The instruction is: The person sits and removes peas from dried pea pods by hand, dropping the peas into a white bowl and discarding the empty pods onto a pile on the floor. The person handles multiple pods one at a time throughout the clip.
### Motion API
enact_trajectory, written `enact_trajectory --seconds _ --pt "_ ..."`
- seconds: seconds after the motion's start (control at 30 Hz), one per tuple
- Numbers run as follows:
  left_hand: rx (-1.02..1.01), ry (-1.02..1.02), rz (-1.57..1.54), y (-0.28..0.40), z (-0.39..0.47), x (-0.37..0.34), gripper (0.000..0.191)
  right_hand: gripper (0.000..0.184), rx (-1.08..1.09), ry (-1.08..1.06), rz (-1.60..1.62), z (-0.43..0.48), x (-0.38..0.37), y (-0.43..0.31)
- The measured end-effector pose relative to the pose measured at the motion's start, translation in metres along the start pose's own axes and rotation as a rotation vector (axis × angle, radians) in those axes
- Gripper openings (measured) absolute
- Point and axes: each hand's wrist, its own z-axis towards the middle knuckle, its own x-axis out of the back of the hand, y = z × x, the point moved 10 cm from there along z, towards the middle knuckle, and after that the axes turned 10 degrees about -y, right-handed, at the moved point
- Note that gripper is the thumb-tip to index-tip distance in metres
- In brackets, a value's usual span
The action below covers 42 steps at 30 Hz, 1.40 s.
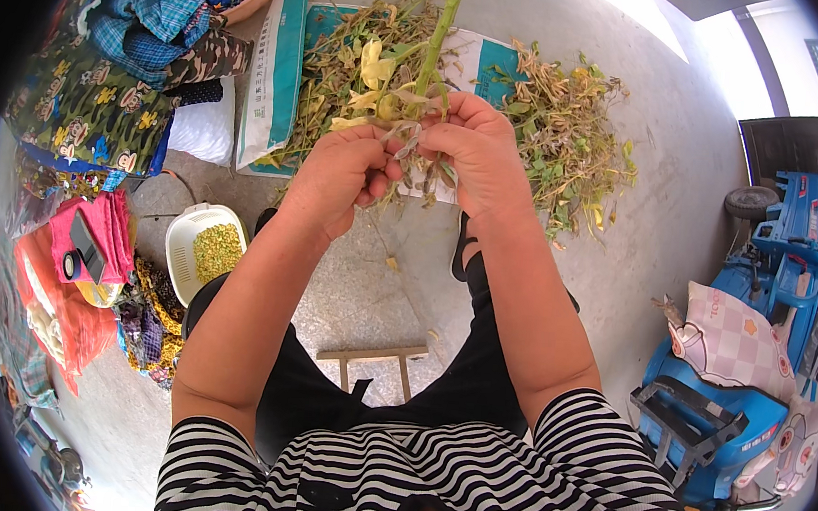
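Between my hands is a bean plant with a thick green stem (442, 38), yellowed leaves (376, 65) and fuzzy grey-brown pods (409, 140). My right hand (478, 149) pinches the plant among its pods, thumb and forefinger closed. From the left, my left hand (347, 175) meets it, its fingertips closed on the pods too. Which pod each hand grips is partly hidden by the fingers. Behind them, a heap of dried bean plants (357, 42) lies on a flattened white and teal woven sack (273, 79), and another heap (569, 145) lies to the right.
A white plastic basket (178, 244) of shelled yellow-green beans (218, 251) stands by my left knee. Further left are a phone (87, 244) on pink cloth and a red plastic bag (62, 307). A blue three-wheeled vehicle (719, 431) stands at right. A wooden stool (372, 356) shows between my legs.
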Motion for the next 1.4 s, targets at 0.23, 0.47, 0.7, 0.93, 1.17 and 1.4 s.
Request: enact_trajectory --seconds 0.23,0.47,0.7,0.93,1.17,1.4 --pt "-0.012 0.062 -0.162 0.0 -0.002 0.006 0.013 0.02 0.011 -0.023 0.096 0.003 0.004 -0.003" --pt "-0.036 0.019 -0.273 -0.001 0.003 0.005 0.013 0.02 -0.016 -0.067 0.065 0.002 -0.001 -0.002" --pt "0.0 -0.054 -0.121 -0.002 0.001 -0.003 0.013 0.019 -0.04 -0.071 0.1 0.003 -0.001 0.001" --pt "-0.098 0.143 -0.198 0.008 -0.005 0.014 0.012 0.018 -0.048 -0.061 0.081 0.003 0.001 0.003" --pt "-0.208 0.173 -0.134 0.017 -0.005 0.022 0.013 0.017 -0.046 -0.061 0.049 0.003 0.0 0.003" --pt "-0.251 0.272 -0.368 0.027 -0.01 0.047 0.02 0.015 -0.07 -0.041 0.068 0.001 0.003 0.003"
